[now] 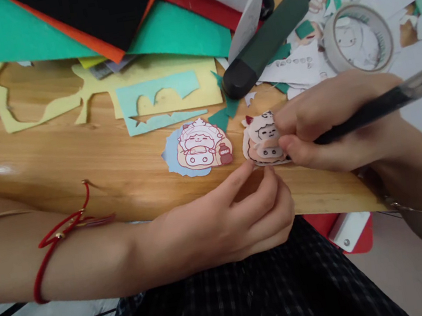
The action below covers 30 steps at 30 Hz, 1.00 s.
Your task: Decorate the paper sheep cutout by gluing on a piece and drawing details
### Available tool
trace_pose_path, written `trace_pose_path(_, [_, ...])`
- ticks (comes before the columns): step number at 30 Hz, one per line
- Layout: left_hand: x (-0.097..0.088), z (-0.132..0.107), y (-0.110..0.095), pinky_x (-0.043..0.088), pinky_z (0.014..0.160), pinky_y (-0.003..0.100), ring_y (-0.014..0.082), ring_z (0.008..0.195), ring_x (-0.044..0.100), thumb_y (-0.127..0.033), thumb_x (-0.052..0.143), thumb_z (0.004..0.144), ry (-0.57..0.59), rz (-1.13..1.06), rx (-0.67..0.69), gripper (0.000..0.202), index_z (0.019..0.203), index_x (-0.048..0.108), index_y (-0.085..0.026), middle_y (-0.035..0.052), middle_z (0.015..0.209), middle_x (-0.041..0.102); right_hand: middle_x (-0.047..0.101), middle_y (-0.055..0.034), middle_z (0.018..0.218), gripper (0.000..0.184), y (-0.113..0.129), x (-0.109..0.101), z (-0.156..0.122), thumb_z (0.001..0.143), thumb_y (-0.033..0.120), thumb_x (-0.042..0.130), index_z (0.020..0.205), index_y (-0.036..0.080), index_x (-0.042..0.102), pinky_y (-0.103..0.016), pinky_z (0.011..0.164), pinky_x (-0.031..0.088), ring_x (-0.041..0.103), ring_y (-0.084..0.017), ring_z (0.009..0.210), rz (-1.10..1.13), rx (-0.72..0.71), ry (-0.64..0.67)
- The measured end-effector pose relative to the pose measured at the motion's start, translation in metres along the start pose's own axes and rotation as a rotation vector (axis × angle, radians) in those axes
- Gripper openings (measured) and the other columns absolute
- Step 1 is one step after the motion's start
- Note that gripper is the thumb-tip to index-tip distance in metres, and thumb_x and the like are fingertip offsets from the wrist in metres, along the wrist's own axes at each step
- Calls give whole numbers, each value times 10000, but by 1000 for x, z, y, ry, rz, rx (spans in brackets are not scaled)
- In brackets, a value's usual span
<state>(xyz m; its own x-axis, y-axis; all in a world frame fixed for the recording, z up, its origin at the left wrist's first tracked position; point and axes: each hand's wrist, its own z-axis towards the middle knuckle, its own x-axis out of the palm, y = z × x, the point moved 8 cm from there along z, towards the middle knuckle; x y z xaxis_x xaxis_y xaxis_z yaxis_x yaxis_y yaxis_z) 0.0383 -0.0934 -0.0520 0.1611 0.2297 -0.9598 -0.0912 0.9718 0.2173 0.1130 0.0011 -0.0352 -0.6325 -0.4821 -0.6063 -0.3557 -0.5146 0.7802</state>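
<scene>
In my right hand [335,126] is a dark pen [373,112], held in a writing grip, its tip hidden behind the fingers. The hand rests over the right side of a small layered felt sheep figure [266,138] with black outlines and a peach lower part. At the figure's lower edge, the fingertips of my left hand [240,212] hold it against the wooden table; the thumb is hidden. Just left of the figure lies a printed paper sheep cutout [201,146] on a jagged piece of light blue felt [174,156].
Beyond the hands are mint and yellow felt offcuts [158,83], stacked coloured sheets [54,44] and a dark green utility-knife-like tool [267,43]. At right, a tape roll [385,37] sits among paper and green scraps. The table's near edge [335,199] runs beneath my wrists.
</scene>
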Motion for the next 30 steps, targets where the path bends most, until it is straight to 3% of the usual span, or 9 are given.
trace_pose_path(5, [0,0,1,435,1010,435,270,1149,486,-125,427,857,-17,-13,-42,412,1268,449,-140,121,1242,490,319,64,561,397,-1,1,0,833,126,507,533,174,252,-208,466,259,267,-50,537,5,8,4])
trace_pose_path(14, [-1,0,0,462,985,424,268,1132,498,-133,385,878,-1,9,5,398,1272,443,-131,123,1236,499,276,65,540,354,-3,3,-1,817,94,526,540,161,316,-215,435,220,243,-51,513,4,24,40])
trace_pose_path(16, [-2,0,1,457,988,425,263,1132,499,-130,388,877,-8,0,-2,400,1272,446,-132,124,1235,500,302,61,524,363,-6,-4,-1,798,73,530,526,168,309,-230,438,249,279,-55,493,141,32,-51])
trace_pose_path(19, [-2,0,2,458,986,417,259,1130,499,-130,383,880,-13,-13,-9,402,1276,447,-126,124,1237,500,311,68,490,416,-17,-24,-4,753,163,634,496,177,307,-254,427,285,334,-54,429,449,98,-345])
trace_pose_path(22, [-1,-1,2,454,992,407,256,1136,495,-131,368,885,-14,-27,-4,406,1283,444,-125,117,1239,502,224,88,436,525,-29,-40,-7,617,252,748,485,170,247,-239,381,246,290,-36,361,624,211,-605])
trace_pose_path(24, [-2,-1,2,451,998,402,252,1140,493,-131,367,887,-15,-42,-5,406,1285,447,-131,109,1239,505,220,94,416,488,-28,-52,-8,621,231,715,504,183,243,-234,364,233,241,-36,349,567,210,-725])
trace_pose_path(27, [-2,-1,3,449,1000,400,246,1147,490,-152,369,897,-15,-60,-26,389,1275,460,-147,97,1239,514,277,103,412,325,-19,-67,-12,684,165,638,555,224,346,-258,342,264,256,-60,329,426,96,-839])
trace_pose_path(30, [-2,0,5,448,1001,404,245,1147,492,-182,370,907,-11,-66,-44,377,1271,464,-160,89,1241,519,307,100,427,243,-17,-69,-19,724,156,655,618,219,446,-272,341,284,316,-80,332,385,48,-786])
